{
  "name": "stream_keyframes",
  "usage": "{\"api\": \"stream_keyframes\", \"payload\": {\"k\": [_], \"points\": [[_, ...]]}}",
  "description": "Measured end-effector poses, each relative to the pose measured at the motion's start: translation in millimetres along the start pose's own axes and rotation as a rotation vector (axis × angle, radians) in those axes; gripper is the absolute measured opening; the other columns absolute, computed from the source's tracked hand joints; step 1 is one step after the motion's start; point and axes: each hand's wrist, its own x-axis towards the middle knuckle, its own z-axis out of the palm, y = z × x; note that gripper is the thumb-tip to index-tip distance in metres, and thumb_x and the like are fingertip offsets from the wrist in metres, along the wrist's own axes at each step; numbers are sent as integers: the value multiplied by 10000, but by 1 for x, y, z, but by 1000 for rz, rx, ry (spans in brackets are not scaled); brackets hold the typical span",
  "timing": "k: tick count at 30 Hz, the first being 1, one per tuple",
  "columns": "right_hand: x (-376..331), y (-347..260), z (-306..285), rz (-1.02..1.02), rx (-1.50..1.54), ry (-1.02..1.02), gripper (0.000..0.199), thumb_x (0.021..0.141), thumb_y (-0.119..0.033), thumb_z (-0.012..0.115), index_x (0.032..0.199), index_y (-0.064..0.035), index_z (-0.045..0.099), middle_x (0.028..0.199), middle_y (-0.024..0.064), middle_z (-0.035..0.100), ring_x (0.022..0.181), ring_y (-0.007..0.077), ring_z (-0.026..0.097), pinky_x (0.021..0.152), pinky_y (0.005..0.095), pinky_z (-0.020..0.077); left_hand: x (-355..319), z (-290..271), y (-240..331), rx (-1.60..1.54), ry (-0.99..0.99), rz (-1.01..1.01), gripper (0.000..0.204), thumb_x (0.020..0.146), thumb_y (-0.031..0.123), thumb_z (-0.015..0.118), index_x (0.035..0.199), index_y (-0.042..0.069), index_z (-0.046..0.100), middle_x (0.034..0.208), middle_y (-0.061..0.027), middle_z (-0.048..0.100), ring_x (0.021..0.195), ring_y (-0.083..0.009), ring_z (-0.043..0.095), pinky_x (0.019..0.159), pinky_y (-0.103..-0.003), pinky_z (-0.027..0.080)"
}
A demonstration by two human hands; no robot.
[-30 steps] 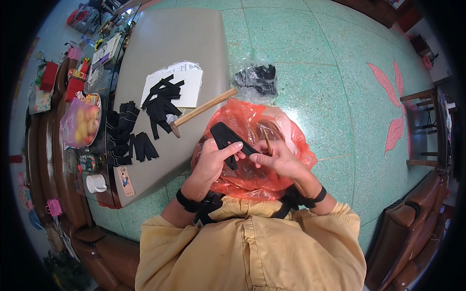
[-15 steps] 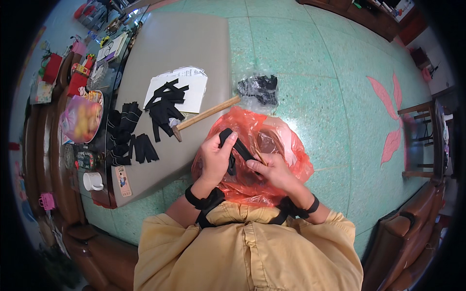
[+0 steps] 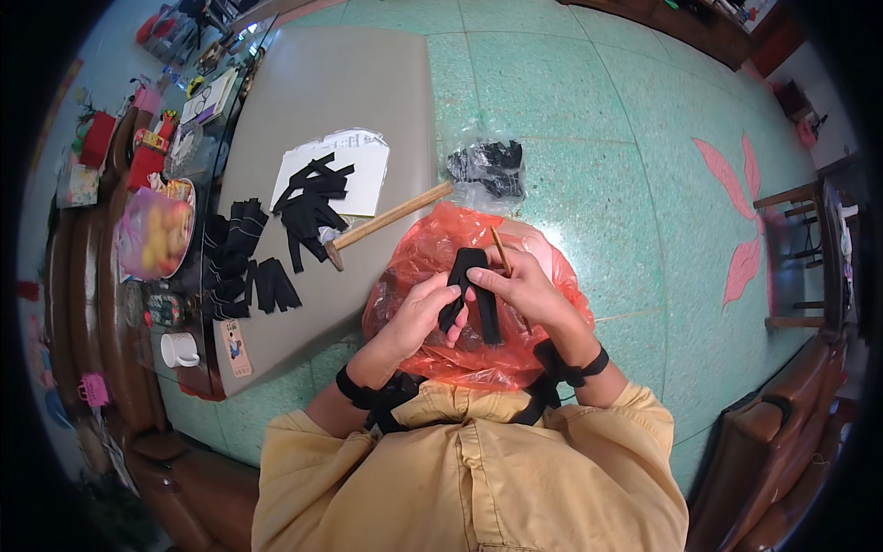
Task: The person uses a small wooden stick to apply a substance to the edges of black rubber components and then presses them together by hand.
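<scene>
Over a red translucent plastic bag (image 3: pixel 409 248) on my lap, both hands hold a black fabric strip (image 3: pixel 476 260) folded over at its top, its two ends hanging down. My left hand (image 3: pixel 418 317) is closed on the strip's left side, fingertips pinching it. My right hand (image 3: pixel 529 285) presses its thumb on the fold. A thin brown stick (image 3: pixel 499 247) also sits in the right hand, its tip pointing up past the fingers. What lies inside the bag is hard to make out.
A grey bench (image 3: pixel 359 83) at left bears loose black strips (image 3: pixel 317 207) on white paper (image 3: pixel 368 175), black bundles (image 3: pixel 244 225) and a wooden-handled hammer (image 3: pixel 391 216). A clear bag of black pieces (image 3: pixel 487 170) lies beyond. A white mug (image 3: pixel 179 350) and fruit bag (image 3: pixel 154 235) stand further left.
The strip has gone from a slanted length between my hands to a fold with two hanging ends. My right hand has moved up, and the stick now points upward.
</scene>
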Motion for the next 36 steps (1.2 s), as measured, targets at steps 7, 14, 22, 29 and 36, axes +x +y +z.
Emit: {"api": "stream_keyframes", "payload": {"k": [7,14,22,29,36], "points": [[-4,9,6,0,-72,22,132,849,-120,627,879,8,624,737,14,616,678,84,540,619,273,449,-3,2,1,151,-19,-12,120,923,102,430,916,18,515,717,-50,554,536,-118,531,499,-220,447],[-10,-9,13,48,-27,59,107,826,-74,630,817,32,621,673,53,630,602,114,559,555,288,461,-9,2,1,309,-88,40,90,844,-9,462,909,-13,523,790,-70,599,694,-134,617,643,-254,505],[-12,4,3,154,283,144,122,863,-91,605,894,22,639,774,21,626,654,87,567,617,241,464,-11,17,1,124,156,337,292,815,-85,407,1099,-31,448,996,-146,579,808,-195,635,698,-288,537],[-13,10,14,127,384,146,145,879,-107,591,902,27,642,795,30,641,688,92,591,631,248,499,-3,17,-18,408,357,384,101,890,68,556,958,-1,529,955,-56,583,680,-84,587,560,-220,479],[-13,20,16,-73,-256,220,160,862,-148,623,825,8,624,698,-29,565,615,52,483,547,244,411,2,18,-14,1199,518,705,93,927,107,500,927,14,500,783,-39,562,726,-84,570,603,-252,460]]}}
